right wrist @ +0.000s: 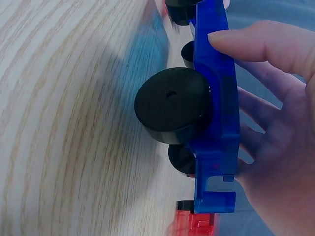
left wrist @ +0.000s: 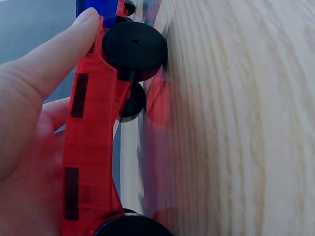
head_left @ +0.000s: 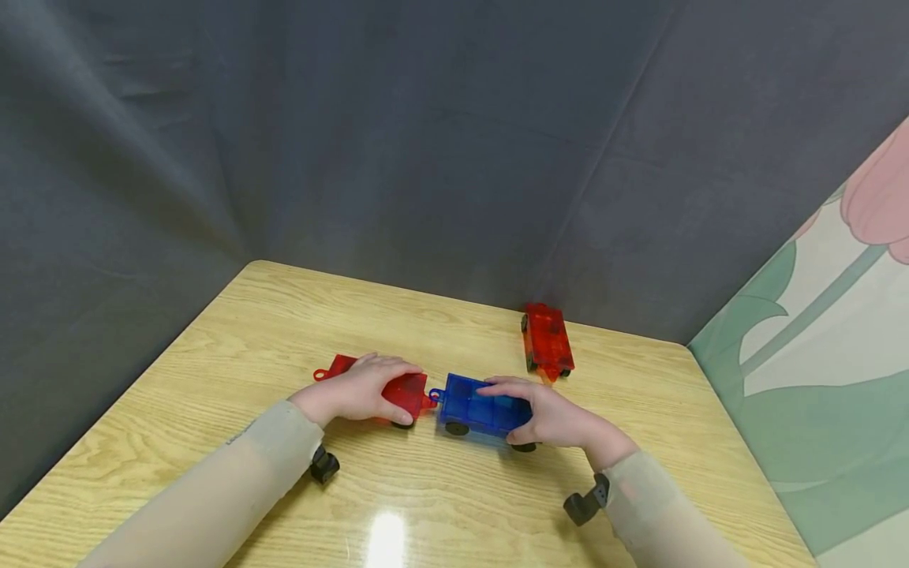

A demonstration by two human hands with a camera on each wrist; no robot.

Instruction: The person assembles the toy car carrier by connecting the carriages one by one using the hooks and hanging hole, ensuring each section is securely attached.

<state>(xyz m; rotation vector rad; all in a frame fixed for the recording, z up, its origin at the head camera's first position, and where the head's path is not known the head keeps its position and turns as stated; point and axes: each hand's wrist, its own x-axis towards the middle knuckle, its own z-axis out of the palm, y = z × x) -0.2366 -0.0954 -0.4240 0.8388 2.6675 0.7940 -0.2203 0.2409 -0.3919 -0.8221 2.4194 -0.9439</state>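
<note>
A translucent red wheeled car [head_left: 406, 393] stands on the wooden table, gripped from above by my left hand [head_left: 364, 388], its thumb along the near side. In the left wrist view the thumb lies on the side of the red car [left wrist: 91, 142], above its black wheels. To the right, a blue wheeled car [head_left: 472, 404] is held across its top by my right hand [head_left: 550, 412]. The right wrist view has that thumb on the side of the blue car [right wrist: 224, 108]. The blue car's ring meets the red car's end tab; whether they are hooked cannot be told.
Another red car [head_left: 548, 341] stands near the back edge of the wooden table [head_left: 426, 505], to the right. A dark curtain [head_left: 426, 158] hangs behind and at the left. A panel with a flower pattern [head_left: 817, 355] is at the right.
</note>
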